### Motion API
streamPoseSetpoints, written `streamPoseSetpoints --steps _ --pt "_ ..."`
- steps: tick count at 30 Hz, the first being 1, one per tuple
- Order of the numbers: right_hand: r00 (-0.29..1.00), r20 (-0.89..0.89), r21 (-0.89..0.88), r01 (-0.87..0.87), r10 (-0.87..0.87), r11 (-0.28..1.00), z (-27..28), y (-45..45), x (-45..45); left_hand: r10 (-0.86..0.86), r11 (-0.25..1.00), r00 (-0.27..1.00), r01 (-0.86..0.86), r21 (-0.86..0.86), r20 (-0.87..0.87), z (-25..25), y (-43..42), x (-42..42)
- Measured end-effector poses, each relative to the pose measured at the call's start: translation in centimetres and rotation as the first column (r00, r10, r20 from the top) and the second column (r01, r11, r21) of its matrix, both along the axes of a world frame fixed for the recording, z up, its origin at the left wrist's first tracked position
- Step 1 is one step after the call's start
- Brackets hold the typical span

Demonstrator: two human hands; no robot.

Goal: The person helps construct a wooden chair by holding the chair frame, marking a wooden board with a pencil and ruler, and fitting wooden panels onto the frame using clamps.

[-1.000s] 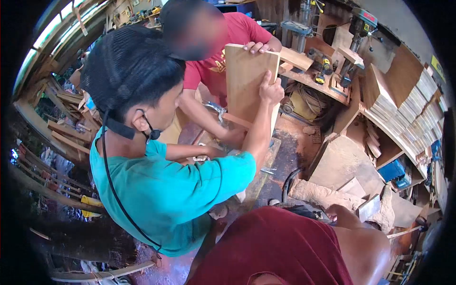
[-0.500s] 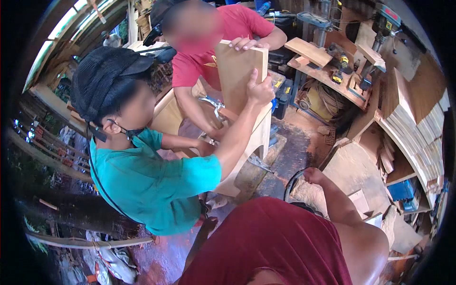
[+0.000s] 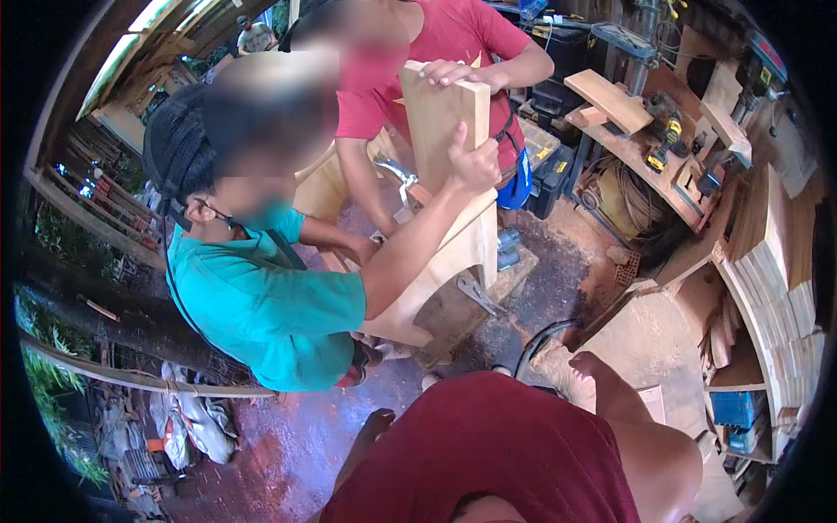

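My left hand (image 3: 377, 424) hangs low beside my red shirt, dark and small, its fingers hard to make out. My right hand (image 3: 593, 366) is held out over a sheet of plywood (image 3: 649, 336), with its fingers loosely apart and nothing visible in them. Close to it curves a black hose (image 3: 542, 336). In front of me stands a wooden furniture frame (image 3: 427, 296) with an upright board (image 3: 445, 113). Locking clamps sit on it, one clamp (image 3: 401, 176) near the board and another clamp (image 3: 478, 295) at the lower edge.
A person in a teal shirt (image 3: 261, 296) grips the board's edge, and a person in a red shirt (image 3: 458, 39) holds its top. To the right are a bench (image 3: 628, 166) with a yellow drill (image 3: 664, 146) and stacked curved wooden pieces (image 3: 767, 253). White sacks (image 3: 196, 423) lie at left.
My right hand has moved down, away from the hose. My left hand has shifted slightly lower. The view has turned a little; both co-workers still hold the board.
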State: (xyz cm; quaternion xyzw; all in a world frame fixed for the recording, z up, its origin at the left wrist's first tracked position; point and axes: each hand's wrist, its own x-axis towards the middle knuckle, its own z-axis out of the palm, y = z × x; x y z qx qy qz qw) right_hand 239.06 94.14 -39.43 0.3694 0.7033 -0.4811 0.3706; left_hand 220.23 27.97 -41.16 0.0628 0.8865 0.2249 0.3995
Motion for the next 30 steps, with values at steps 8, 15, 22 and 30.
streamPoseSetpoints --steps 8,15,22,30 --pt "0.971 -0.204 -0.015 0.126 -0.127 0.992 -0.8 -0.9 2.3 -0.007 0.995 0.994 0.018 0.098 -0.112 3.0 4.7 -4.6" --pt "0.967 -0.144 -0.016 0.212 -0.212 0.977 -0.4 0.1 5.8 -0.197 0.946 0.956 0.244 0.214 -0.217 8.0 11.9 -6.1" --pt "0.974 -0.061 -0.014 0.219 -0.22 0.976 0.7 -1.0 7.5 -0.092 0.926 0.989 0.127 0.354 -0.114 -2.4 6.0 -4.4" --pt "0.989 -0.054 -0.054 0.137 -0.14 0.989 0.9 -2.2 5.8 -0.053 0.976 0.995 0.069 0.206 -0.082 4.1 4.2 -1.8"
